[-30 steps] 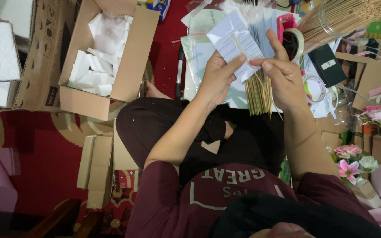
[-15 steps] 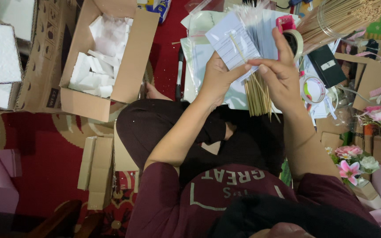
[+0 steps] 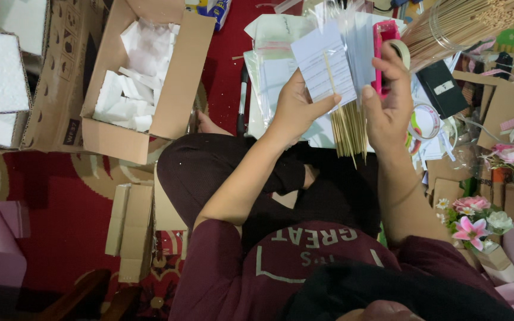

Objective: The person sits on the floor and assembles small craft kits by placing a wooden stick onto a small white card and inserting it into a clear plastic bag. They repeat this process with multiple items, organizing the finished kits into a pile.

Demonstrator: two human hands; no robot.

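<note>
White paper slip [image 3: 322, 64] with a thin wooden stick [image 3: 332, 74] on it sits at twelve o'clock in the head view, pinched by the left hand [image 3: 297, 108]; the right hand [image 3: 388, 101], at one o'clock, grips a pink tape dispenser [image 3: 382, 53]; more sticks [image 3: 350, 132] hang below

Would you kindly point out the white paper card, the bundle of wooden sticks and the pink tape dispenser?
White paper card [image 3: 323, 64], head view: middle of its lined face.
Bundle of wooden sticks [image 3: 350, 132], head view: lower part, below the card.
Pink tape dispenser [image 3: 382, 41], head view: upper body, above the right hand's fingers.
</note>
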